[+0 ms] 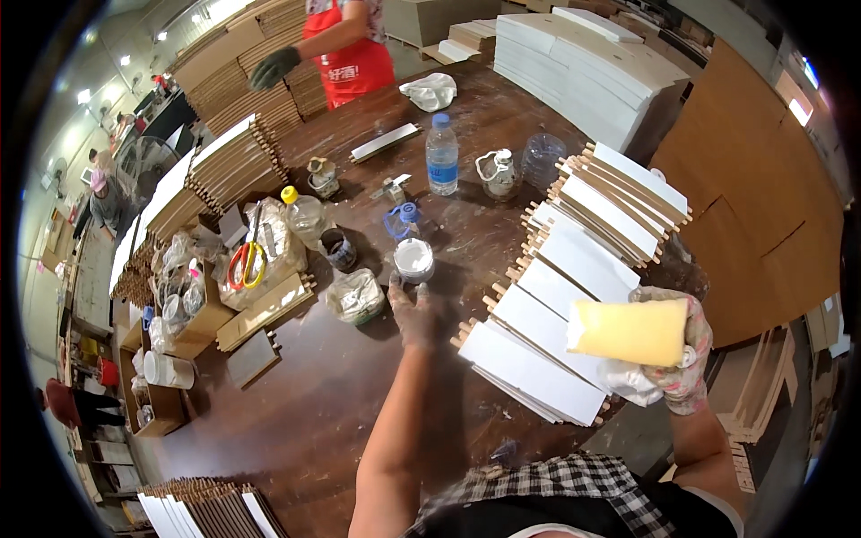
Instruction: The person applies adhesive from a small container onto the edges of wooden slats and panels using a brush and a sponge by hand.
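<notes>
My bare left hand reaches across the brown table, its fingertips and thumb gripping the near side of a small tub of white paste. The fingers are smudged dark. At the right, my right hand wears a patterned cloth glove and is closed on a yellow sponge block. A crumpled white cloth shows just below the sponge. Beneath and beside it lies a fanned row of white boards with wooden dowels along their ends. A blue-capped clear container stands right behind the tub.
A water bottle, a yellow-capped bottle, a dark cup and a plastic-lined bowl stand around the tub. Orange-handled scissors rest at left near boxes of clutter. Across the table is a person in a red apron.
</notes>
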Demonstrator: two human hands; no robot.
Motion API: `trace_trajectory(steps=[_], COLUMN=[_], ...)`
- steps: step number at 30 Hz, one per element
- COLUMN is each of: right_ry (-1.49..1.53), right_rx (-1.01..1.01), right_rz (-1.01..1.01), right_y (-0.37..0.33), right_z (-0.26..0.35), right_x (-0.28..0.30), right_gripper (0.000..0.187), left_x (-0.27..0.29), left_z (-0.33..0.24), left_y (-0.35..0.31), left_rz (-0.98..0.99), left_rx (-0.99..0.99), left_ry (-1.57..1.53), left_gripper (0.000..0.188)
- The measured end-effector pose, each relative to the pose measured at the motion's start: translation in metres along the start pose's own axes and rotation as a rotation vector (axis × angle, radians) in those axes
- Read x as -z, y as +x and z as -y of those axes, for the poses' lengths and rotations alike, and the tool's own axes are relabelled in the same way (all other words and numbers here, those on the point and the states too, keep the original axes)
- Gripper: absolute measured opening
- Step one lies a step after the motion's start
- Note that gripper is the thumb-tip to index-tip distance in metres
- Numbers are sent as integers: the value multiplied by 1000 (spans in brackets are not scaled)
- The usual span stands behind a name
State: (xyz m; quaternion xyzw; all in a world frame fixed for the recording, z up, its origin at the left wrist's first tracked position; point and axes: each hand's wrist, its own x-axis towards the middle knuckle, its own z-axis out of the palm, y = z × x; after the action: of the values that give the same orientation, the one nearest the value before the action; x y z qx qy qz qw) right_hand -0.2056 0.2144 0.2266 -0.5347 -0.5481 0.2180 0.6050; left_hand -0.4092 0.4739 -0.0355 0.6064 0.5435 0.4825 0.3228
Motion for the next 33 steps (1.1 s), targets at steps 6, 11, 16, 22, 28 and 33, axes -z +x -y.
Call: trace_trajectory(steps=[6, 11, 16, 22, 28, 33], right_ry=[353, 372, 384, -307, 574, 764], right_rx=[-76, -34, -356, -287, -293, -293], right_rz=[-154, -209, -367, -620, -863, -916], right_y=[-3, -4, -17, -74, -130, -165], right_z=[-31, -37, -37, -75, -130, -162], right_x=[35, 39, 85, 119, 150, 176], right_gripper=[66, 82, 23, 19, 26, 33], left_x=[30, 0, -102, -199, -280, -336], left_z=[-19, -124, -159, -216, -238, -196], left_y=[1, 62, 126, 152, 161, 185], left_rz=[73, 431, 598, 794, 958, 947], left_rx=[-167, -390, -756, -877, -1120, -673], left_ry=[-376, -68, 79, 472, 951, 896], left_gripper=[35, 23, 29, 41, 78, 96])
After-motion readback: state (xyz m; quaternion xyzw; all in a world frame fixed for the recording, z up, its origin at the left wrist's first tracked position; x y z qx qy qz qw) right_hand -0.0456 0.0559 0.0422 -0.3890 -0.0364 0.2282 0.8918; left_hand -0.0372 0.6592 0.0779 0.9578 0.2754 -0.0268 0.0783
